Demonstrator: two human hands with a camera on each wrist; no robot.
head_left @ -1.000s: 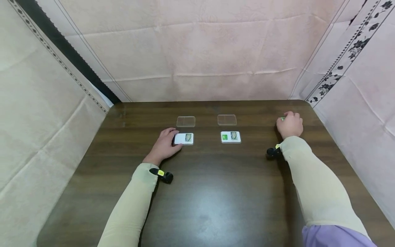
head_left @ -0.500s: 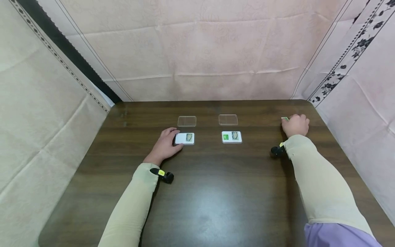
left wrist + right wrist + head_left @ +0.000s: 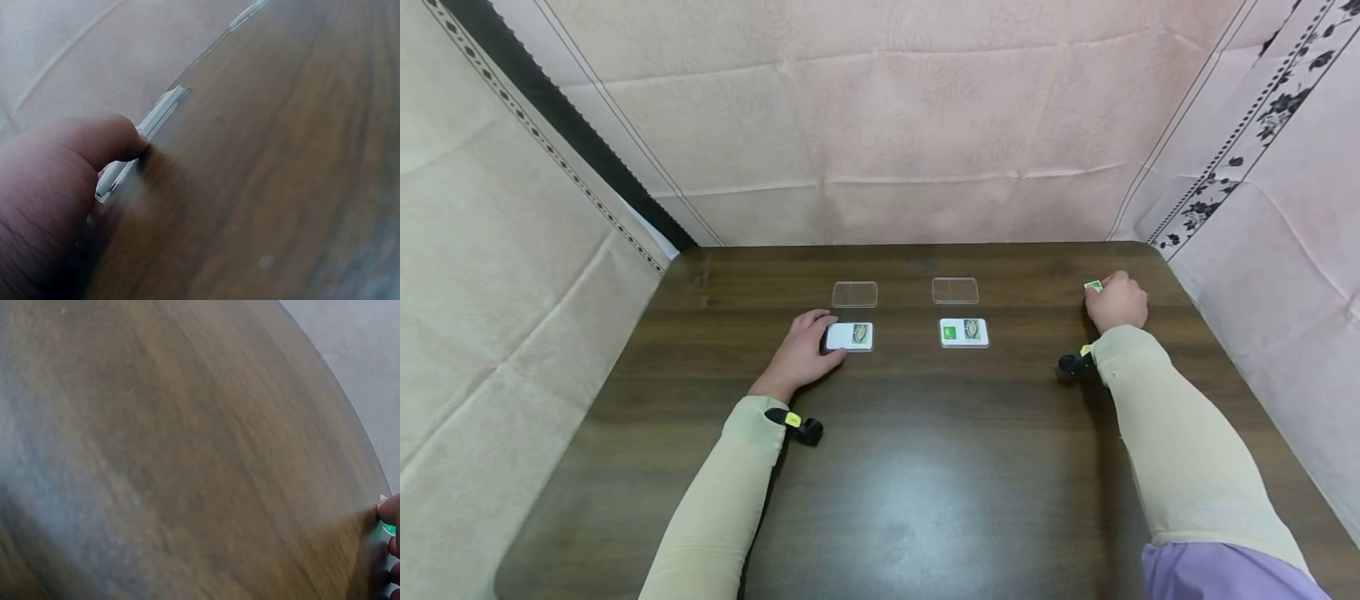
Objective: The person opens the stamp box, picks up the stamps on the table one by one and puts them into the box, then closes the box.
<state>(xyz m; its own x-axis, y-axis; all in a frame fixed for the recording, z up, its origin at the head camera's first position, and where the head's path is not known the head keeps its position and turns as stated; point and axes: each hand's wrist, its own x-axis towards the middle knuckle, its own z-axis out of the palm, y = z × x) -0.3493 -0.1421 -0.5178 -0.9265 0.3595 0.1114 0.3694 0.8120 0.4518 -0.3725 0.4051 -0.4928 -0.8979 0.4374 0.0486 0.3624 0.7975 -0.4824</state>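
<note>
Head view: pinched by the right hand (image 3: 1116, 302), a small green-edged card (image 3: 1092, 286), jutting out left of the fingers. Well to the left of that hand and slightly back, a white box (image 3: 850, 337), long axis side to side, gripped at its left end by the left hand (image 3: 801, 354). Between the hands, nearer the left, a second box (image 3: 964, 332), lying untouched on the table (image 3: 925, 467). Ahead and rightward of the left hand, a clear plastic piece (image 3: 854, 294) and another clear piece (image 3: 955, 290). Count: one card, two boxes, two clear pieces.
</note>
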